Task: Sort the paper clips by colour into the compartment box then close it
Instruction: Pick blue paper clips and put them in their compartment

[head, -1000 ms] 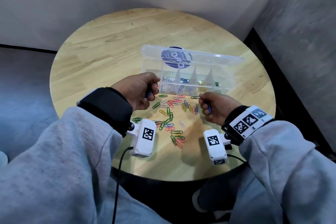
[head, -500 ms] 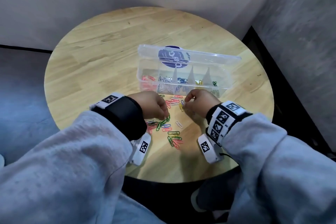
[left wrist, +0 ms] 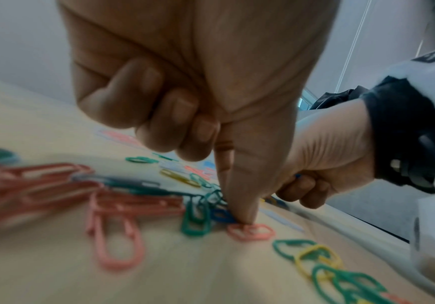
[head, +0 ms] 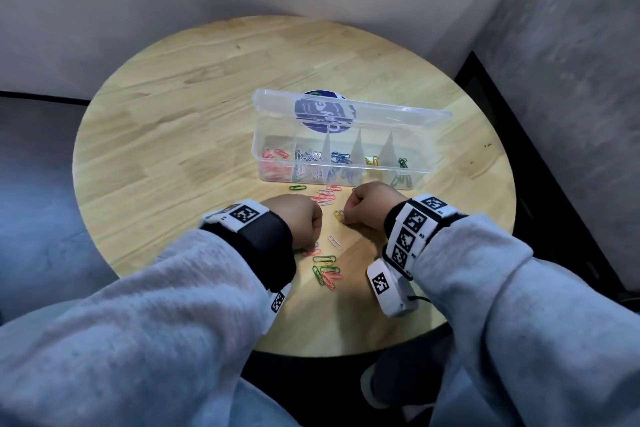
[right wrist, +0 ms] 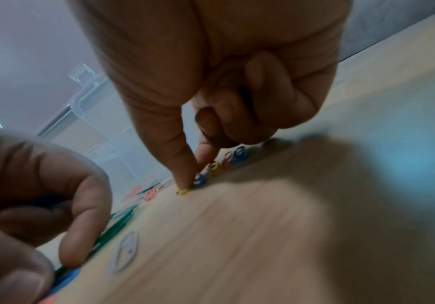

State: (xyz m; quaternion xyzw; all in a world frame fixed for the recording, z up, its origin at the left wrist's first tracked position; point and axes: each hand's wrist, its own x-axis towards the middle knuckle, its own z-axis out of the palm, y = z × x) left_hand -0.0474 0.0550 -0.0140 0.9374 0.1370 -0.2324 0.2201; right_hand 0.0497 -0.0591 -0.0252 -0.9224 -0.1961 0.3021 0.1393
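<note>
A clear compartment box (head: pixel 273 146) stands open on the round wooden table, its lid (head: pixel 398 116) upright. Left to right it holds red, silver, blue, yellow and green clips. Loose coloured paper clips (head: pixel 327 269) lie in front of it. My left hand (head: pixel 298 218) is knuckles-up over the pile. Its thumb and forefinger (left wrist: pixel 242 205) pinch a blue clip (left wrist: pixel 221 216) on the table, beside green and pink ones. My right hand (head: pixel 365 206) pinches down on a blue clip (right wrist: pixel 199 181) next to a yellow clip (right wrist: pixel 184 192). A bit of blue shows inside its curled fingers (left wrist: pixel 298 175).
The table (head: pixel 194 121) stands in a corner, with walls behind and to the right. A silver clip (head: pixel 334 242) lies between my hands. Tagged bands and small cameras sit on both wrists. The near table edge is just under my forearms.
Both hands have come back from the box front, turned knuckles-up and dropped onto the loose clips. The view has shifted slightly.
</note>
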